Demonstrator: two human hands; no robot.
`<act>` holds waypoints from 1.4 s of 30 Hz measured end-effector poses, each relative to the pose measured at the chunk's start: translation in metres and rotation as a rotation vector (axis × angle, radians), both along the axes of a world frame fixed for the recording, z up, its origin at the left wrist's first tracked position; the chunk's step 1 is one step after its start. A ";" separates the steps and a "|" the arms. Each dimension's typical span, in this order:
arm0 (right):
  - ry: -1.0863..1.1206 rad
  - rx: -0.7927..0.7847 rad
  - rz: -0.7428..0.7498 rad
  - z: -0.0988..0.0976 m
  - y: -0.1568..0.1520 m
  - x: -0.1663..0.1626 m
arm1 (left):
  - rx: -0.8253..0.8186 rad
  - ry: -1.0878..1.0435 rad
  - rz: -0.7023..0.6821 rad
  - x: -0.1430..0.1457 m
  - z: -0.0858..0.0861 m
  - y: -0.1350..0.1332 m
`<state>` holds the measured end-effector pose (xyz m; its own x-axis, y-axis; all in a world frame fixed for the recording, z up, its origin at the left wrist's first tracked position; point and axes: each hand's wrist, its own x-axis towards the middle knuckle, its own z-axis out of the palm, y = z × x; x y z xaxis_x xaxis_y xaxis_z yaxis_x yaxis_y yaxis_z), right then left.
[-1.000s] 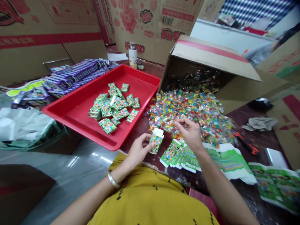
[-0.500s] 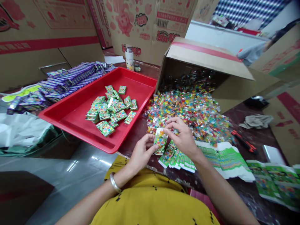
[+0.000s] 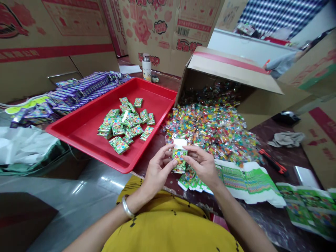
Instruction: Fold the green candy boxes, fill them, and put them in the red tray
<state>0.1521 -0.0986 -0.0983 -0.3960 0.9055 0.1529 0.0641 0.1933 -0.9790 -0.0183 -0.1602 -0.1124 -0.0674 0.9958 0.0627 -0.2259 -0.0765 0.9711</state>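
Small green printed carton (image 3: 180, 162), 1, upright between 2 bare hands, above the near edge of the dark tabletop, white top flap (image 3: 180, 142) raised; contents not visible. Left hand (image 3: 158, 169): thumb on the printed front, fingers curled around the left edge, pinching the carton. Right hand (image 3: 201, 164): thumb and forefinger closed on the upper right edge, near the mouth; whether a sachet is between them cannot be told. Step in hand, as judged: filling or closing at the carton's mouth. The next move would seem to call for a steady left grip while the right fingertips work the flap without creasing it. Beyond the hands: heap of clear sachets of multicoloured candy (image 3: 207, 122), spilling from 1 cardboard case (image 3: 233, 64) lying on its side. Beneath and beside the right hand: fanned green cartons (image 3: 193, 182), apparently flat. To the left: red plastic tray (image 3: 82, 122), holding a loose pile of closed green cartons (image 3: 118, 144). Far left: rows of purple packets (image 3: 91, 85).
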 end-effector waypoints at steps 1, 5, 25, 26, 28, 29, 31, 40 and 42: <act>0.015 0.003 -0.025 -0.005 -0.003 -0.002 | -0.007 -0.008 -0.028 0.000 0.000 0.000; 0.029 0.098 -0.097 -0.013 -0.007 -0.010 | -0.033 0.010 -0.120 0.001 0.001 0.001; -0.039 -0.061 0.012 0.012 0.020 -0.010 | 0.041 0.248 -0.096 -0.002 0.010 -0.004; -0.061 -0.002 0.006 0.013 0.018 -0.010 | 0.027 0.236 -0.099 -0.002 0.012 -0.004; -0.126 0.133 0.030 0.017 0.012 -0.007 | -0.001 0.189 -0.087 -0.005 0.015 -0.003; -0.175 0.194 0.076 0.019 0.010 -0.006 | -0.010 0.156 -0.073 -0.006 0.016 -0.001; -0.295 0.291 0.207 0.021 0.005 -0.002 | -0.019 0.093 -0.032 -0.010 0.017 0.003; -0.441 0.571 0.215 0.009 0.000 -0.007 | -0.042 0.025 -0.055 -0.008 0.014 0.004; -0.452 0.526 0.245 0.011 0.001 -0.007 | -0.013 0.144 -0.060 -0.021 0.023 0.008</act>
<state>0.1450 -0.0972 -0.0872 -0.7049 0.6345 0.3170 0.3339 0.6911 -0.6410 -0.0388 -0.1518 -0.0897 0.0011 0.9985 0.0549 -0.0881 -0.0546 0.9946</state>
